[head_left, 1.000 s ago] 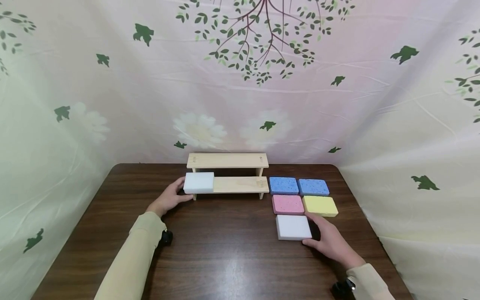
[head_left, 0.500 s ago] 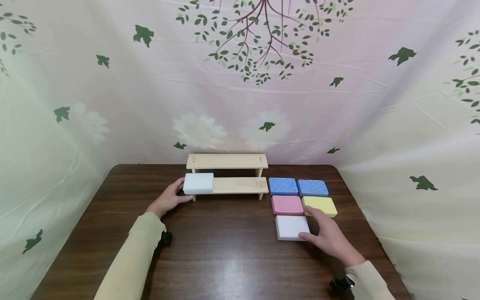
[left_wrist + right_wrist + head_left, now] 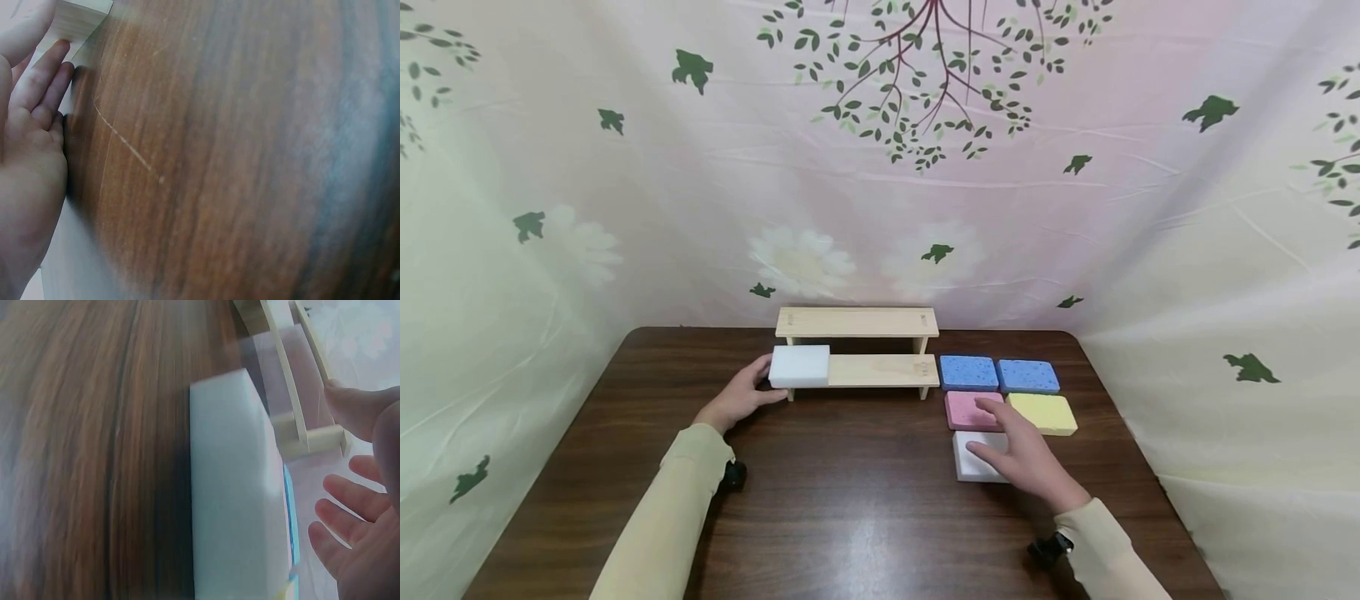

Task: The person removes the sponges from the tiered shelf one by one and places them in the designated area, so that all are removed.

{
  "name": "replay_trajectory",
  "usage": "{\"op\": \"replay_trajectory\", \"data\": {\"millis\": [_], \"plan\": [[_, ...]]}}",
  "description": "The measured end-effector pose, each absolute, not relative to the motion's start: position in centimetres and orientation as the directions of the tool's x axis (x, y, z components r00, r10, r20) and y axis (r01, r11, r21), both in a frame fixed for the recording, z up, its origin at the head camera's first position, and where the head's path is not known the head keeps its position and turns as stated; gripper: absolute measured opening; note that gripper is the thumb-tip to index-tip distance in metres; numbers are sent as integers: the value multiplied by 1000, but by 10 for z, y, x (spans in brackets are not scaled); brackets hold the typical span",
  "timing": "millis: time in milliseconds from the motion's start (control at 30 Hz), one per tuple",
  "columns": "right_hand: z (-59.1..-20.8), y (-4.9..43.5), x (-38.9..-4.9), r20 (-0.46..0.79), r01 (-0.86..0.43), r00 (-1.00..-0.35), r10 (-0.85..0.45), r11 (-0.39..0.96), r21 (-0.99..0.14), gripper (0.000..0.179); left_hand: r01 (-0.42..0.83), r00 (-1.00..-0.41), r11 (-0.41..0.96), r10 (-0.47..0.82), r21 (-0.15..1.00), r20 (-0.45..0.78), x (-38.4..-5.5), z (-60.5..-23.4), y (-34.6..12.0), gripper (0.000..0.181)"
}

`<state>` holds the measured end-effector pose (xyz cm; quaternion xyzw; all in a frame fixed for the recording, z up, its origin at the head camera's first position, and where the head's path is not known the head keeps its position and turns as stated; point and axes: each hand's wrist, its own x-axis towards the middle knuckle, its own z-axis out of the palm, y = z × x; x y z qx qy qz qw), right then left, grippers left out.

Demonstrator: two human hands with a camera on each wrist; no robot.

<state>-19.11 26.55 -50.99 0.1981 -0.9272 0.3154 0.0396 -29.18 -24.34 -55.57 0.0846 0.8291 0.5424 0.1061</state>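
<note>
At the far left of the small two-step wooden stand (image 3: 880, 370), a white sponge (image 3: 799, 366) lies on the lower step. My left hand (image 3: 736, 400) rests against that end, thumb along the front edge, some fingertips hidden behind the sponge. In the left wrist view its visible fingers are nearly straight and reach to the wood (image 3: 81, 14). On the table at right lies a second white sponge (image 3: 234, 487). Over it hovers my right hand (image 3: 1026, 462), fingers spread and holding nothing, the index finger overlapping a pink sponge (image 3: 961, 410) in the head view.
Two blue sponges (image 3: 967, 372) lie side by side right of the stand, with a yellow sponge (image 3: 1045, 414) in front of the right one. The stand's upper step (image 3: 857, 321) is near the fabric backdrop (image 3: 865, 208), behind the dark wooden table (image 3: 850, 500).
My right hand has let go of the white sponge at right and lifted leftward over it and the pink one. The left hand stays in place.
</note>
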Motion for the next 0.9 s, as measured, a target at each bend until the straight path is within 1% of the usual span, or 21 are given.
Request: {"op": "replay_trajectory", "data": {"millis": [167,467,700,900], "plan": [[-508,248,-198,213,-416,-907,-362,699,-582,73,25,-963,405,255,914,-86,-292,-556,-245,86],[-502,214,-208,230,-475,-876,-424,678,-561,72,22,-962,383,260,924,-85,-293,-558,-246,89],[-494,186,-214,193,-463,-878,-438,675,-574,74,18,-962,399,256,917,-92,-293,-557,-245,87],[-496,166,-223,185,-466,-871,-455,649,-601,74,23,-962,412,257,911,-92,-294,-557,-244,86]]}}
